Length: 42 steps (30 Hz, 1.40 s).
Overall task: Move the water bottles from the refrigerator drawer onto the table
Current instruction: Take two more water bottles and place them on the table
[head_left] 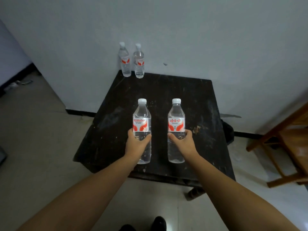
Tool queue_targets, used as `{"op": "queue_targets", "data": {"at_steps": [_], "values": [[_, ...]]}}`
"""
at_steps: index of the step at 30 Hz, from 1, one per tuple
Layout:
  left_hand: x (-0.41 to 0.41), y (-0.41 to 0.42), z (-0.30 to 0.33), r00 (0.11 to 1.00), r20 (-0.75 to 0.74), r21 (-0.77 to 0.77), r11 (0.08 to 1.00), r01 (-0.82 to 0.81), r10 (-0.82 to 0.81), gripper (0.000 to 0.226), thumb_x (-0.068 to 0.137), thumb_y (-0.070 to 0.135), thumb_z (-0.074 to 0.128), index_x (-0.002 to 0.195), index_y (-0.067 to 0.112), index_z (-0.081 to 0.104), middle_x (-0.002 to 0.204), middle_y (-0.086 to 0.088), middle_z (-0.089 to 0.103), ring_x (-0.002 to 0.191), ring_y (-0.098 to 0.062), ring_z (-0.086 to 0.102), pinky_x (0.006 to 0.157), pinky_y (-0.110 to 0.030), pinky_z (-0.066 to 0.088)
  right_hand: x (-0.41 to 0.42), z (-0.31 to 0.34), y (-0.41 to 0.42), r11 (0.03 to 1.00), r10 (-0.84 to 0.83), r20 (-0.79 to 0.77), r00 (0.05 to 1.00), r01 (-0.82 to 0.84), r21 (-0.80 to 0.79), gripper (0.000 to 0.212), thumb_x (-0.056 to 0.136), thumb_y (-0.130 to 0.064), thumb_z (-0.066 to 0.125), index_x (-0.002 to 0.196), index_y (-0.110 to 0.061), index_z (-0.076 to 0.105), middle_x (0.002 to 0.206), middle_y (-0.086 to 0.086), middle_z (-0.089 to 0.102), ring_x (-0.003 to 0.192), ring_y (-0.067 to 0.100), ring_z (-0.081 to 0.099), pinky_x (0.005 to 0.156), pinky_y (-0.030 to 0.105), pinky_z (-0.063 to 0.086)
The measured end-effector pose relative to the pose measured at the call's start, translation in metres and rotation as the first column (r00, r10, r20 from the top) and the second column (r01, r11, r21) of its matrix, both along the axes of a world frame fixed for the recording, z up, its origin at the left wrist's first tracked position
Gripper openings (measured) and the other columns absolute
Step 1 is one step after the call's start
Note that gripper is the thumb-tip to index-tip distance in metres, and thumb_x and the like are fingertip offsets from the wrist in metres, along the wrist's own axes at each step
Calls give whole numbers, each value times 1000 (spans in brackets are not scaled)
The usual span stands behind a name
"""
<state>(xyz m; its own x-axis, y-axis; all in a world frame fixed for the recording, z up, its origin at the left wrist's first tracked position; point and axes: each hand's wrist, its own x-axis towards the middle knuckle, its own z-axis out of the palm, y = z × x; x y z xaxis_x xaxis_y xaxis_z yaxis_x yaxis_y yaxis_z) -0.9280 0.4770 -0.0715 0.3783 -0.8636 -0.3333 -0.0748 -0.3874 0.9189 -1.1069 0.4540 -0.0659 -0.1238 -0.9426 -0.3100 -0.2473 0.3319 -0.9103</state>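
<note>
Each hand is wrapped round a water bottle — the left hand (137, 144) grips the left bottle (142, 120) below its label, the right hand (181, 142) grips the right bottle (176, 120) the same way. Both are upright over the near half of the dark table (166, 90); whether their bases touch it I cannot tell. Two more bottles (131, 61) stand at the far corner by the wall. I'd lower them straight and level — well in from the near edge, apart from each other — and let go only once they sit flat.
</note>
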Motion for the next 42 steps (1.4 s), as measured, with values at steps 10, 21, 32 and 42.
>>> {"op": "queue_targets", "data": {"at_steps": [10, 21, 32, 42], "values": [[23, -133, -17, 1000, -2, 3, 1000, 22, -22, 57, 79, 24, 74, 126, 21, 42, 111, 4, 60, 101, -16, 62, 87, -35, 51, 18, -7, -128, 1000, -7, -38, 999, 7, 11, 68, 78, -31, 77, 130, -14, 37, 129, 6, 51, 104, 13, 52, 91, 30, 45], [69, -329, -25, 964, -17, 72, 961, 267, -267, 67, 73, 19, 80, 124, 19, 36, 108, 3, 59, 98, -16, 61, 87, -34, 50, 64, -7, -287, 986, -161, -43, 986, 162, 40, 66, 78, -18, 78, 126, -9, 33, 127, 10, 52, 118, 24, 55, 98, 35, 47], [52, -484, -43, 956, -37, -4, 957, 290, -290, 64, 75, 15, 78, 131, 17, 47, 123, -1, 61, 114, -18, 57, 95, -31, 45, 65, -36, -445, 988, -141, -145, 979, 149, 48, 76, 73, -21, 81, 135, -12, 38, 135, 9, 49, 125, 25, 52, 103, 38, 44], [40, -574, -66, 982, 81, -202, 962, 186, -173, 64, 75, 14, 79, 129, 14, 46, 126, -2, 60, 112, -13, 58, 97, -27, 45, 82, -63, -540, 969, -231, -61, 971, 223, -108, 69, 75, -14, 79, 132, -13, 41, 128, 2, 53, 113, 10, 52, 93, 21, 39]]}}
